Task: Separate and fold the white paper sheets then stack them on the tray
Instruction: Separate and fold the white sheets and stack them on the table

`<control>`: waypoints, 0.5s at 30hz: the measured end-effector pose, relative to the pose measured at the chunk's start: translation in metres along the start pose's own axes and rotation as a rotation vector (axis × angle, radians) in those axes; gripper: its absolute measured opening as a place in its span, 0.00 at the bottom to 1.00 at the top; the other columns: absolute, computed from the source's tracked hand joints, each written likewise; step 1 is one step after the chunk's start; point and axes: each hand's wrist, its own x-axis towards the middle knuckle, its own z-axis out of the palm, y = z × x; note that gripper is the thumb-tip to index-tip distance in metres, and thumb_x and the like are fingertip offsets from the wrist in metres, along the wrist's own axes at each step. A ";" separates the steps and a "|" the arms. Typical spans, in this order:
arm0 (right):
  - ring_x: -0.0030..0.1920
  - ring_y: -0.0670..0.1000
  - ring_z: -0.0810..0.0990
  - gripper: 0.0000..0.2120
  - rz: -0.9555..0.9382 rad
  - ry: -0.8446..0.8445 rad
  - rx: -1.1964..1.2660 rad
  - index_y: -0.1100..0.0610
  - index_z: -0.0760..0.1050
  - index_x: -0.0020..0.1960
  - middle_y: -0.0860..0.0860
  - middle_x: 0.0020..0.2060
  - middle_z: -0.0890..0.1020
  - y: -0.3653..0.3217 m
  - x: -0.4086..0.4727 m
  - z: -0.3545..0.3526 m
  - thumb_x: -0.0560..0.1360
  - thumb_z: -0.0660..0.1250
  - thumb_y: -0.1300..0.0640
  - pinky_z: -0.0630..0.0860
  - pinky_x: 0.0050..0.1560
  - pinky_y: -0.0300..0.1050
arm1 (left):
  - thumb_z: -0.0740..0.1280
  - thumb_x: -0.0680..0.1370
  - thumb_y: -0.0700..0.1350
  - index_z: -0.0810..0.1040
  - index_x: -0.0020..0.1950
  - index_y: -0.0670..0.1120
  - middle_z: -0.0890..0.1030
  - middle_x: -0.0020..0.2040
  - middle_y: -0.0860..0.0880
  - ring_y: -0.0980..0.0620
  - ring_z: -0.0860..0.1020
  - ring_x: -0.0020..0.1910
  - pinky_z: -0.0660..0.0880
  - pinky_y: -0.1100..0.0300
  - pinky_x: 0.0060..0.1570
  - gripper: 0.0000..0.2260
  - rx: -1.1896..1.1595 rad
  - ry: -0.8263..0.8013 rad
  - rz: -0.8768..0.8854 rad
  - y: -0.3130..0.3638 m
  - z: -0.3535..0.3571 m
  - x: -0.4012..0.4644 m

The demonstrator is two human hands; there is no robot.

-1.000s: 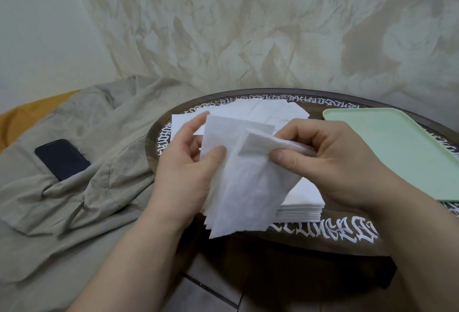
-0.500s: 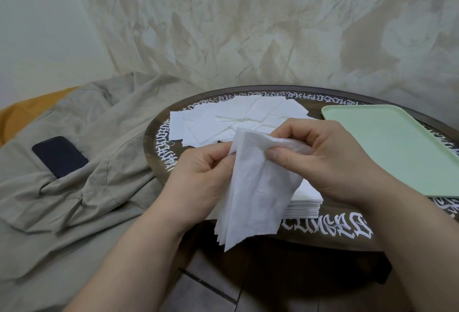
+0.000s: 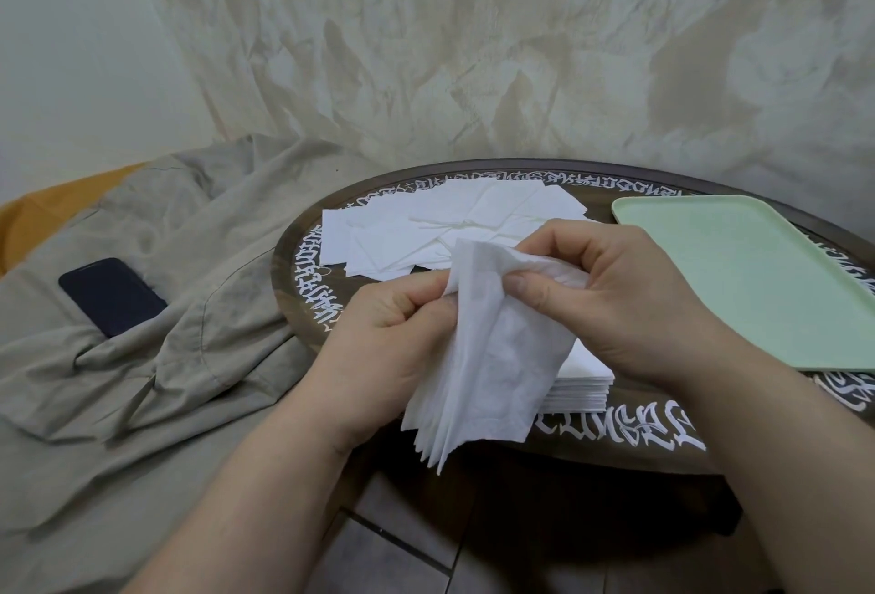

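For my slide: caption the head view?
Both hands, left hand and right hand, pinch white paper sheets beside empty tray.

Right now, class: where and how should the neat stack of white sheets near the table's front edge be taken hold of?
Probably pinch the neat stack at its exposed front-right corner, coming from the table's near edge. Its layered edges show there, while both hands and the held sheets cover its left part.

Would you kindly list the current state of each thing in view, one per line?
Left hand: pinching the held sheets.
Right hand: pinching the top sheet's corner.
Held sheets: a bunch, fanned at the lower edge, hanging over the table edge.
Neat stack: squared, on the table.
Loose sheets: spread flat, overlapping.
Green tray: empty.
Phone: screen dark, lying on the cloth.
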 end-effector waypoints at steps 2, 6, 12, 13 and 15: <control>0.37 0.40 0.77 0.08 0.000 0.015 -0.011 0.49 0.80 0.38 0.41 0.34 0.81 0.000 0.000 0.001 0.73 0.72 0.60 0.70 0.39 0.34 | 0.66 0.74 0.47 0.85 0.52 0.42 0.83 0.50 0.37 0.45 0.81 0.51 0.75 0.50 0.50 0.13 -0.026 -0.011 0.000 -0.002 -0.002 0.001; 0.38 0.41 0.77 0.02 0.004 0.036 -0.012 0.49 0.80 0.40 0.42 0.35 0.81 0.002 0.000 0.004 0.70 0.72 0.52 0.72 0.40 0.38 | 0.67 0.75 0.52 0.83 0.52 0.50 0.86 0.47 0.49 0.50 0.83 0.48 0.80 0.53 0.50 0.10 0.086 0.051 0.069 -0.003 0.003 0.000; 0.39 0.42 0.78 0.07 -0.003 0.044 -0.022 0.49 0.79 0.39 0.42 0.36 0.81 0.002 0.001 0.006 0.73 0.72 0.59 0.73 0.41 0.38 | 0.63 0.77 0.51 0.81 0.52 0.52 0.85 0.47 0.52 0.49 0.83 0.49 0.77 0.39 0.53 0.09 0.226 0.159 0.128 -0.003 0.009 0.001; 0.39 0.41 0.78 0.07 -0.001 0.045 -0.019 0.49 0.79 0.39 0.43 0.36 0.81 0.002 0.001 0.006 0.73 0.72 0.59 0.73 0.41 0.38 | 0.62 0.77 0.51 0.81 0.52 0.52 0.85 0.47 0.53 0.50 0.83 0.49 0.77 0.39 0.53 0.10 0.251 0.167 0.134 -0.004 0.009 0.001; 0.38 0.41 0.78 0.06 0.007 0.043 0.004 0.50 0.79 0.39 0.43 0.36 0.81 0.001 0.001 0.008 0.73 0.72 0.59 0.73 0.40 0.35 | 0.61 0.78 0.52 0.81 0.52 0.52 0.85 0.47 0.53 0.49 0.83 0.49 0.77 0.39 0.52 0.10 0.265 0.186 0.137 -0.004 0.010 0.002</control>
